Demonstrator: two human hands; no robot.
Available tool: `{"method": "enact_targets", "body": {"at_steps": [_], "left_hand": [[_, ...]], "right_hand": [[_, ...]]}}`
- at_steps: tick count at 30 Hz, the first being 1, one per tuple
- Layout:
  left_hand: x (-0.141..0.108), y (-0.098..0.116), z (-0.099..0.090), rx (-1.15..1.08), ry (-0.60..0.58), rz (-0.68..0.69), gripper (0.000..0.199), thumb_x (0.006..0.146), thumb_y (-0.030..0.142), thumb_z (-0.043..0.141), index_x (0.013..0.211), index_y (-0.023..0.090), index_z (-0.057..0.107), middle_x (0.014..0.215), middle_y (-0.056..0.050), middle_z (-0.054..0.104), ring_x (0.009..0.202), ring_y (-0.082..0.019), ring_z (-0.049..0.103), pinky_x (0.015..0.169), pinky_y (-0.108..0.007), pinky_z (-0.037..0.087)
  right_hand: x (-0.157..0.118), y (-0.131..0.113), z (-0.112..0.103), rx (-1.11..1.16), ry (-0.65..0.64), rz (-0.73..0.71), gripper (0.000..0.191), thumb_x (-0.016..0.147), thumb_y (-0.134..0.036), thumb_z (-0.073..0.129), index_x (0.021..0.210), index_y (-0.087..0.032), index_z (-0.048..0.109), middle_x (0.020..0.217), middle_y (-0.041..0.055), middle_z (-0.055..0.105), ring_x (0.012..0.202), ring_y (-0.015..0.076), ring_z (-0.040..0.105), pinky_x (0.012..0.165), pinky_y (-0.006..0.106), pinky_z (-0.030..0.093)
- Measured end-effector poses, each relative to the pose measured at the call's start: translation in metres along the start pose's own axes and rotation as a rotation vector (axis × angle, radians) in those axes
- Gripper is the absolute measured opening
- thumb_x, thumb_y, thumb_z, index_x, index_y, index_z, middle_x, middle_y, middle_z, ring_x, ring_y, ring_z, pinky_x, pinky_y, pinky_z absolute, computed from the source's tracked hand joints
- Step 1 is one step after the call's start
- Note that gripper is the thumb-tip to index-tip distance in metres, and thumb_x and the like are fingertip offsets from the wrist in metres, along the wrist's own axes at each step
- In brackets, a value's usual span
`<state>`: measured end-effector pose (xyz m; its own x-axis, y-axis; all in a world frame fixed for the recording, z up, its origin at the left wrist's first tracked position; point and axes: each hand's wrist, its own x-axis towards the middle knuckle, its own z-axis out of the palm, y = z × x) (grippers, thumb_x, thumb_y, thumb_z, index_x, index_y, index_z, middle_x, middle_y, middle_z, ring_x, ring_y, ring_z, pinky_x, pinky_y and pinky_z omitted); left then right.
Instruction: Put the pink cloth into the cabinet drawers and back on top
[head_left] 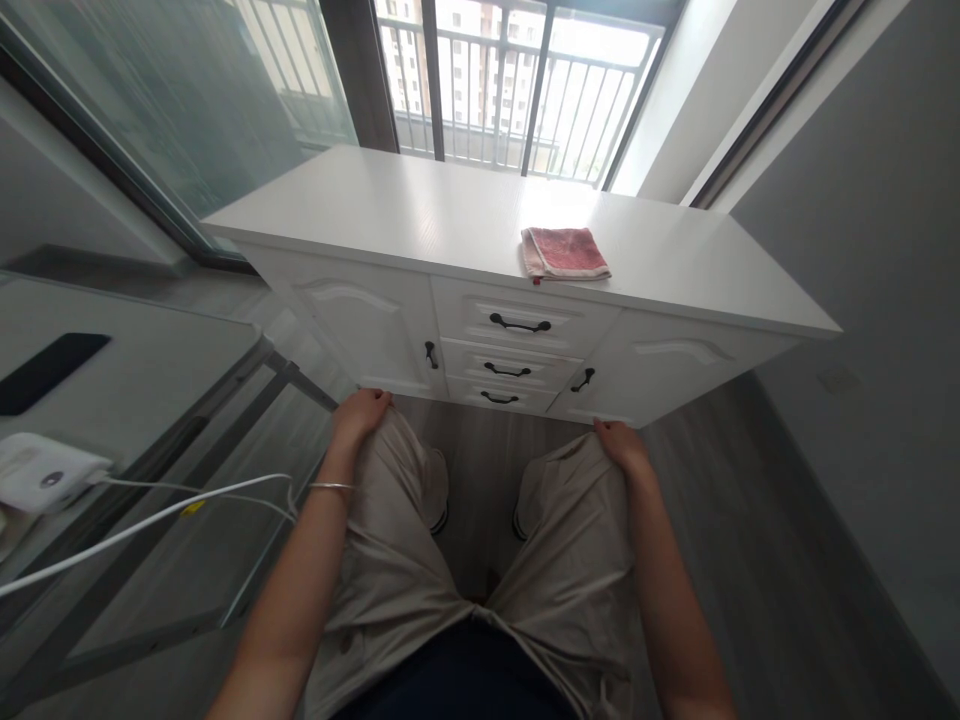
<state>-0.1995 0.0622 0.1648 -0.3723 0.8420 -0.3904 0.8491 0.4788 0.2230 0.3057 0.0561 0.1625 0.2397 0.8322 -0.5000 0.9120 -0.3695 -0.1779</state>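
Observation:
My left hand rests on my left knee, its fingers curled over the beige trousers. On the other knee lies my right hand, with the fingers bent and partly hidden. Whether either hand grips the cloth cannot be made out. A white cabinet with black handles stands in front of my knees. On its top, near the front edge and right of the middle, is a folded pink and white cloth. Neither hand touches the cloth or the cabinet's handles.
At the left stands a folding table with a dark phone and a white charger. White cables run past its edge near my left forearm. Behind the cabinet is a glazed door; a grey wall is at the right.

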Motion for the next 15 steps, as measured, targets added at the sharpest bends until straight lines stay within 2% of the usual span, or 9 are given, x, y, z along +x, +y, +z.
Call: {"method": "enact_targets", "body": {"at_steps": [5, 15], "left_hand": [[0.0019, -0.0016, 0.0002, 0.003, -0.005, 0.005, 0.051, 0.095, 0.046, 0.038, 0.107, 0.025, 0.082, 0.124, -0.015, 0.077, 0.119, -0.037, 0.069, 0.091, -0.042, 0.054], [0.0038, -0.0035, 0.0020, 0.011, 0.011, 0.011, 0.049, 0.093, 0.047, 0.039, 0.103, 0.028, 0.083, 0.122, -0.012, 0.078, 0.116, -0.035, 0.070, 0.090, -0.040, 0.054]], "right_hand": [[-0.0007, -0.0012, -0.0019, -0.021, -0.010, 0.009, 0.048, 0.103, -0.035, 0.038, 0.126, -0.016, 0.077, 0.135, 0.0193, 0.070, 0.128, 0.0347, 0.066, 0.103, 0.042, 0.052], [-0.0019, 0.0005, -0.0023, 0.024, -0.015, 0.009, 0.050, 0.104, -0.038, 0.036, 0.126, -0.017, 0.076, 0.136, 0.0185, 0.070, 0.132, 0.0351, 0.063, 0.107, 0.043, 0.050]]}}
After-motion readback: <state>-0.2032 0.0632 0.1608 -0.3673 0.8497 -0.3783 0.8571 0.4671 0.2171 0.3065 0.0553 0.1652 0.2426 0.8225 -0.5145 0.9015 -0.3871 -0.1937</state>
